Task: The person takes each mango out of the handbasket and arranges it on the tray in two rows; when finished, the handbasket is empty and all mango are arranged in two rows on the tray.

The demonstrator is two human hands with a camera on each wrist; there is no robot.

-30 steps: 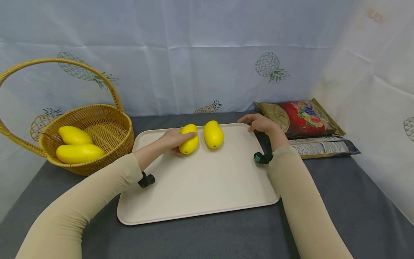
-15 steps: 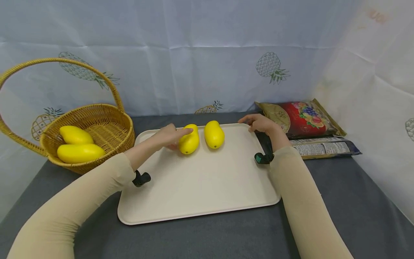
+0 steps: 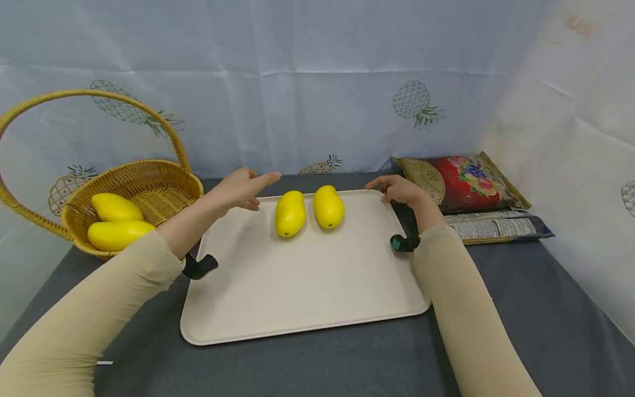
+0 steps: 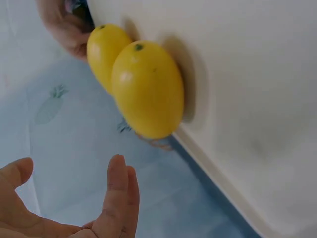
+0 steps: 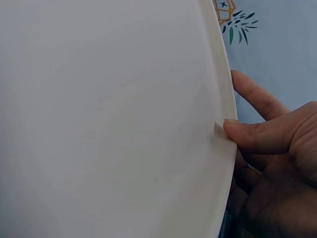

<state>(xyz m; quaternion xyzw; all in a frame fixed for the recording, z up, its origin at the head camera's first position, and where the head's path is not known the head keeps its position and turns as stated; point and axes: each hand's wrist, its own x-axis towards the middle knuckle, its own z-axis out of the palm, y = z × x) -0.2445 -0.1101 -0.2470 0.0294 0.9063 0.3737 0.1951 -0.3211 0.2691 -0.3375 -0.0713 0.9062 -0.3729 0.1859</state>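
I have the left hand (image 3: 239, 189) spread above the far-left corner of the cream tray (image 3: 317, 281); the right hand (image 3: 401, 191) pinches its far-right corner. Two yellow mango-like fruits (image 3: 290, 214) lie side by side on it.

head: above, facing forward-down, tray (image 3: 307, 275) central | left wrist: near, tilted, yellow fruits (image 4: 148, 89) upper left | right wrist: closer, rim (image 5: 229, 101) at right | all share tray

red-and-gold packet (image 3: 466, 179), right | flat printed packet (image 3: 498, 226), just before it | pineapple-print cloth (image 3: 327, 116), backdrop | grey tabletop (image 3: 307, 365)
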